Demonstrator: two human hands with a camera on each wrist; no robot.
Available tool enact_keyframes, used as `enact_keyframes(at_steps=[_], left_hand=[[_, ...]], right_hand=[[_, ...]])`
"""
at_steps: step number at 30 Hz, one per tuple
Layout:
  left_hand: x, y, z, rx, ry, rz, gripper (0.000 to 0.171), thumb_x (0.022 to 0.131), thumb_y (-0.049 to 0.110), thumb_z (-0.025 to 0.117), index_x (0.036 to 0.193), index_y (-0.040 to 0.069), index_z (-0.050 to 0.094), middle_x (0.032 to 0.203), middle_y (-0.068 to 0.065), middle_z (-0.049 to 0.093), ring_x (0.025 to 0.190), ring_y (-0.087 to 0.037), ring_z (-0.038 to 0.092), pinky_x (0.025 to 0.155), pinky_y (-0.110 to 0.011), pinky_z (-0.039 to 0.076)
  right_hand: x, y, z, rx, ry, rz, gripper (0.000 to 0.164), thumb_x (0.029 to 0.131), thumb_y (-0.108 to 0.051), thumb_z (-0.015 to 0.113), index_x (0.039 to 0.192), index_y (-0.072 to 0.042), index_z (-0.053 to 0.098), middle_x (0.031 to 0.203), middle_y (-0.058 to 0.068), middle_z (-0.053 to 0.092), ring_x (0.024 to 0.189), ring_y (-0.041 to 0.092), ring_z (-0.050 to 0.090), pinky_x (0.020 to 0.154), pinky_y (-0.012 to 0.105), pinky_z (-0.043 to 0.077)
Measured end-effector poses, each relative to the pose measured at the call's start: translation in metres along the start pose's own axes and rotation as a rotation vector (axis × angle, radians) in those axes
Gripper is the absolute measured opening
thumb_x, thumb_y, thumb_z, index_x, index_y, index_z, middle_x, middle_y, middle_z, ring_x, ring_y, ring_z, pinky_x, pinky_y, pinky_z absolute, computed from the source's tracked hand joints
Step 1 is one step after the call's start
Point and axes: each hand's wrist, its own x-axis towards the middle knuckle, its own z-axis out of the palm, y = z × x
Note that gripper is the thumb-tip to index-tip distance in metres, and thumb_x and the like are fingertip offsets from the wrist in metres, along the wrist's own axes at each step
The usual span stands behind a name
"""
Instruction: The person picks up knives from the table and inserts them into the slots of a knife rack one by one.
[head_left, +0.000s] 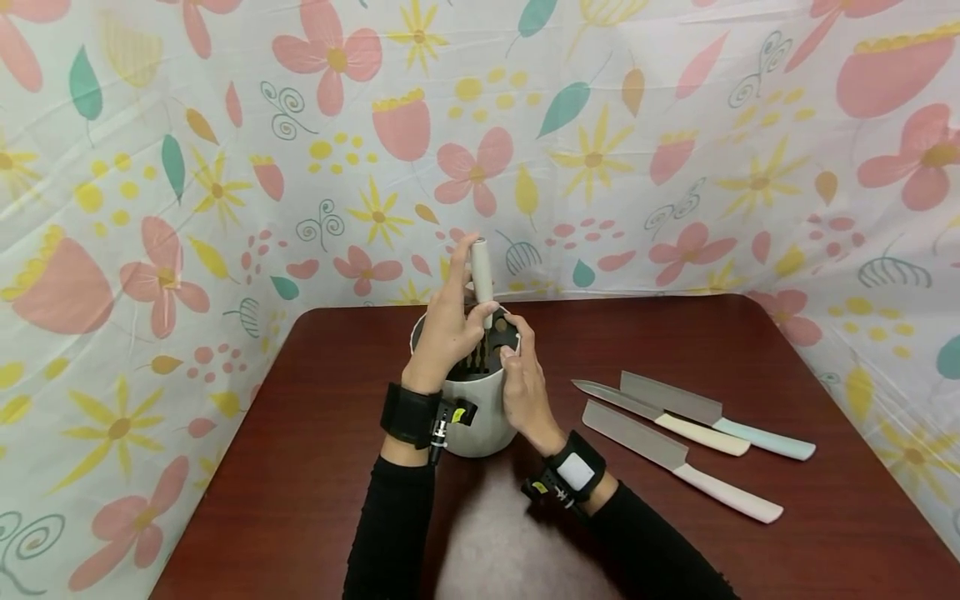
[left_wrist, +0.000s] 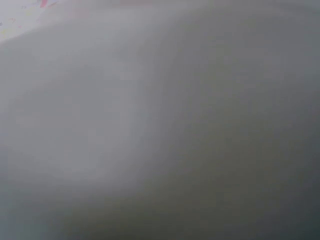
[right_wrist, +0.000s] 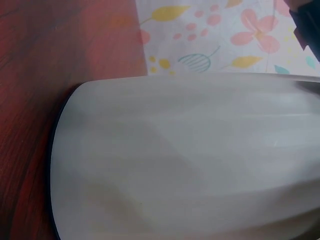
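Note:
A pale, round knife holder (head_left: pixel 480 417) stands upright on the table, with a dark slotted insert (head_left: pixel 504 340) in its top. My left hand (head_left: pixel 447 333) grips an upright white handle (head_left: pixel 482 271) above the insert, its thumb against the handle's lower end. What lies below that handle is mostly hidden. My right hand (head_left: pixel 528 387) grips the holder's right side, thumb near the rim. In the right wrist view the holder's smooth wall (right_wrist: pixel 190 155) fills most of the picture. A blurred pale surface covers the left wrist view.
Right of the holder lie a cleaver with a light blue handle (head_left: pixel 765 437), a pointed knife with a cream handle (head_left: pixel 702 433) and a cleaver with a whitish handle (head_left: pixel 729 492). They rest on the dark red-brown table (head_left: pixel 300 467). A flowered cloth (head_left: pixel 637 167) hangs behind.

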Motion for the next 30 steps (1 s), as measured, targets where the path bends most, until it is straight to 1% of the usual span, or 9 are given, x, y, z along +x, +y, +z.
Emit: enact_keyframes(at_steps=[3, 6, 9, 12, 15, 18, 19, 25, 30], left_hand=[[0.003, 0.0, -0.001, 0.002, -0.003, -0.026, 0.085, 0.097, 0.012, 0.067, 0.162, 0.028, 0.013, 0.132, -0.021, 0.063, 0.095, -0.031, 0.073, 0.077, -0.04, 0.061], [0.004, -0.002, 0.0, -0.016, 0.005, -0.042, 0.087, 0.097, 0.011, 0.066, 0.163, 0.029, 0.012, 0.136, -0.023, 0.06, 0.097, -0.033, 0.074, 0.078, -0.041, 0.061], [0.003, -0.005, 0.002, 0.0, 0.016, -0.047, 0.089, 0.097, 0.013, 0.066, 0.164, 0.03, 0.009, 0.137, -0.024, 0.06, 0.1, -0.034, 0.073, 0.078, -0.042, 0.061], [0.002, -0.009, 0.006, 0.043, 0.031, -0.049, 0.09, 0.098, 0.014, 0.066, 0.164, 0.03, 0.007, 0.139, -0.023, 0.059, 0.102, -0.033, 0.073, 0.077, -0.042, 0.06], [-0.001, -0.011, 0.008, 0.064, 0.048, -0.058, 0.092, 0.098, 0.012, 0.065, 0.164, 0.033, 0.005, 0.143, -0.023, 0.058, 0.102, -0.033, 0.072, 0.074, -0.042, 0.059], [-0.004, -0.012, 0.009, 0.06, 0.06, -0.066, 0.093, 0.098, 0.01, 0.065, 0.164, 0.036, 0.004, 0.144, -0.022, 0.057, 0.101, -0.033, 0.072, 0.072, -0.042, 0.059], [-0.004, -0.013, 0.009, 0.061, 0.063, -0.066, 0.093, 0.098, 0.012, 0.065, 0.164, 0.036, 0.004, 0.143, -0.022, 0.058, 0.1, -0.033, 0.072, 0.072, -0.042, 0.059], [-0.005, -0.015, 0.009, 0.074, 0.074, -0.037, 0.087, 0.1, 0.023, 0.062, 0.164, 0.035, 0.004, 0.141, -0.022, 0.059, 0.103, -0.032, 0.071, 0.076, -0.042, 0.059], [-0.004, -0.015, 0.01, 0.086, 0.084, -0.035, 0.089, 0.099, 0.018, 0.065, 0.164, 0.032, 0.006, 0.137, -0.022, 0.062, 0.104, -0.031, 0.071, 0.076, -0.042, 0.059]], right_hand=[[0.001, 0.001, 0.0, -0.001, -0.004, 0.002, 0.053, 0.104, -0.037, 0.025, 0.157, -0.032, 0.025, 0.089, 0.006, 0.043, 0.063, 0.017, 0.031, 0.062, 0.032, 0.031], [0.002, 0.002, 0.001, -0.007, -0.005, 0.005, 0.052, 0.105, -0.038, 0.025, 0.157, -0.031, 0.025, 0.115, 0.011, 0.055, 0.074, 0.022, 0.044, 0.07, 0.035, 0.038], [0.002, 0.003, 0.002, -0.004, -0.011, 0.007, 0.052, 0.106, -0.038, 0.024, 0.157, -0.029, 0.025, 0.143, 0.011, 0.049, 0.087, 0.027, 0.052, 0.079, 0.04, 0.044], [0.001, 0.003, 0.004, 0.006, -0.019, -0.002, 0.052, 0.107, -0.037, 0.024, 0.157, -0.027, 0.025, 0.15, 0.011, 0.045, 0.094, 0.028, 0.053, 0.083, 0.043, 0.044], [0.001, 0.004, 0.005, 0.009, -0.033, -0.015, 0.051, 0.107, -0.036, 0.025, 0.157, -0.028, 0.025, 0.148, 0.011, 0.046, 0.086, 0.024, 0.051, 0.08, 0.04, 0.042], [0.0, 0.003, 0.006, 0.0, -0.042, -0.02, 0.05, 0.108, -0.038, 0.024, 0.157, -0.029, 0.024, 0.121, 0.015, 0.054, 0.068, 0.019, 0.04, 0.066, 0.032, 0.036], [0.0, 0.003, 0.007, -0.006, -0.041, -0.02, 0.05, 0.108, -0.04, 0.023, 0.157, -0.029, 0.024, 0.119, 0.014, 0.053, 0.066, 0.018, 0.037, 0.063, 0.031, 0.033], [0.002, 0.005, 0.006, -0.026, -0.027, -0.034, 0.052, 0.109, -0.05, 0.02, 0.157, -0.03, 0.025, 0.115, 0.011, 0.054, 0.067, 0.016, 0.037, 0.059, 0.029, 0.03], [0.003, 0.005, 0.005, -0.021, -0.04, -0.038, 0.059, 0.107, -0.058, 0.017, 0.157, -0.029, 0.024, 0.082, 0.005, 0.04, 0.059, 0.013, 0.031, 0.053, 0.025, 0.024]])
